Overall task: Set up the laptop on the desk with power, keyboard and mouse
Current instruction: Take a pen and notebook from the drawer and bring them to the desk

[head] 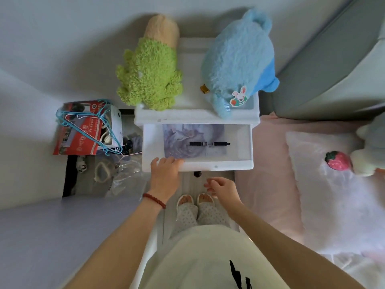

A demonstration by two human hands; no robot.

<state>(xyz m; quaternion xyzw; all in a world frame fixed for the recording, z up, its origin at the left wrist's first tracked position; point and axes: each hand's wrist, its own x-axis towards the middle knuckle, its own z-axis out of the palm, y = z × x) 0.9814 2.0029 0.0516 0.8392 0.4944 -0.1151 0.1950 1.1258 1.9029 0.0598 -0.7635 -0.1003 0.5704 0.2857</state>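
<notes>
A white nightstand (195, 116) stands in front of me with its top drawer (216, 164) pulled out. Inside the drawer lie a printed mat with a purple-grey pattern (183, 140) and two black pens (209, 144) end to end. My left hand (164, 174) rests on the drawer's front left edge, fingers over the rim and touching the mat's corner. My right hand (223, 189) hovers below the drawer near a dark round knob (197, 174), fingers loosely curled and holding nothing. No laptop, keyboard or mouse is in view.
A green plush (150, 76) and a blue plush (237, 63) sit on the nightstand. To the left are a box with blue hangers (89, 124) and plastic bags on the floor. A desk surface (52, 236) lies lower left, a pink bed (277, 163) with a strawberry toy (337, 160) to the right.
</notes>
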